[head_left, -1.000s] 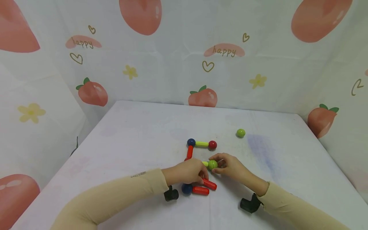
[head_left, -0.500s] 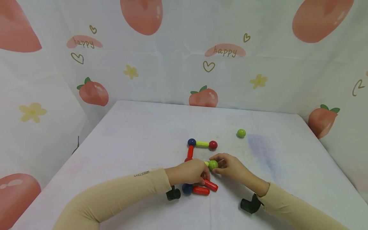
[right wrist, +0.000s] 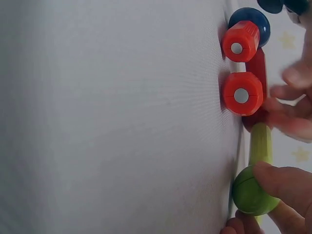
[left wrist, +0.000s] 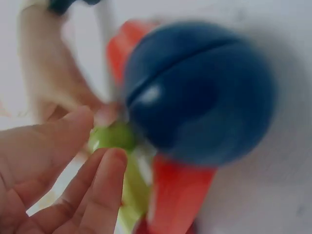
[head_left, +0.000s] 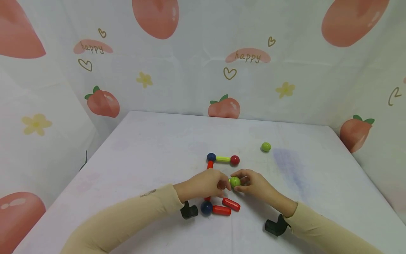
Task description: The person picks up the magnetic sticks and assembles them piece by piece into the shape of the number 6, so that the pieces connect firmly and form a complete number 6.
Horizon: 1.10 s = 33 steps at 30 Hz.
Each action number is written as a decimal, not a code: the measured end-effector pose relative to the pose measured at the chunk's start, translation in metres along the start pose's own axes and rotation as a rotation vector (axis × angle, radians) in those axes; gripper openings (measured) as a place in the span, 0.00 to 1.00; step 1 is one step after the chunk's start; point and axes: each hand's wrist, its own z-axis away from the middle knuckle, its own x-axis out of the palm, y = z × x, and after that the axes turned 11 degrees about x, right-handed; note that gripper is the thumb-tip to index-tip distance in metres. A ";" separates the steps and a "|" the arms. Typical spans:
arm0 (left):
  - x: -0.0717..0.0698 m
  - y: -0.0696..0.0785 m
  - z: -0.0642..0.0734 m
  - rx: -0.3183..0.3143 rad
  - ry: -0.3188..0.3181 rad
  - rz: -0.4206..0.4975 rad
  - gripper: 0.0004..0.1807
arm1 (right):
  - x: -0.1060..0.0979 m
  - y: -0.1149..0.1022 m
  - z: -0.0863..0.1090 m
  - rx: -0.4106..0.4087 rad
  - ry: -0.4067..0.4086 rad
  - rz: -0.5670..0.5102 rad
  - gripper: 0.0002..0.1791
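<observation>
My right hand [head_left: 257,185] holds a green ball [right wrist: 249,194] between thumb and fingers. A yellow-green magnetic rod [right wrist: 261,141] runs from that ball to a dark red ball. My left hand [head_left: 206,183] hovers over the middle of the built shape with thumb and fingers apart, holding nothing; it hides the shape's centre in the head view. Nearest the person, a blue ball [head_left: 206,208] joins a red rod [head_left: 221,210] pointing right. Just beyond that rod a loose red rod [head_left: 231,204] lies at a slant, its silver end [right wrist: 241,95] showing in the right wrist view.
At the shape's far end, another blue ball [head_left: 211,157] connects through a yellow-green rod [head_left: 223,159] to a red ball [head_left: 234,160]. A second green ball [head_left: 265,147] lies apart at the back right. Black wrist cameras [head_left: 276,225] hang below both sleeves.
My left hand has let go of the slanted red rod and lifted slightly away from it, uncovering its near end. My right hand stays at the green ball.
</observation>
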 end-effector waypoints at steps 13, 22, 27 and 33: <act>-0.022 -0.045 0.005 -0.180 0.241 0.146 0.12 | 0.002 -0.001 -0.002 0.068 0.001 0.019 0.21; -0.019 -0.056 0.006 -0.195 0.184 0.146 0.13 | 0.002 -0.001 -0.002 0.076 -0.003 0.020 0.21; -0.019 -0.057 0.005 -0.200 0.179 0.149 0.13 | 0.002 0.000 -0.002 0.072 -0.004 0.019 0.21; -0.019 -0.055 0.004 -0.225 0.177 0.145 0.13 | 0.000 -0.001 0.000 0.076 -0.009 0.000 0.27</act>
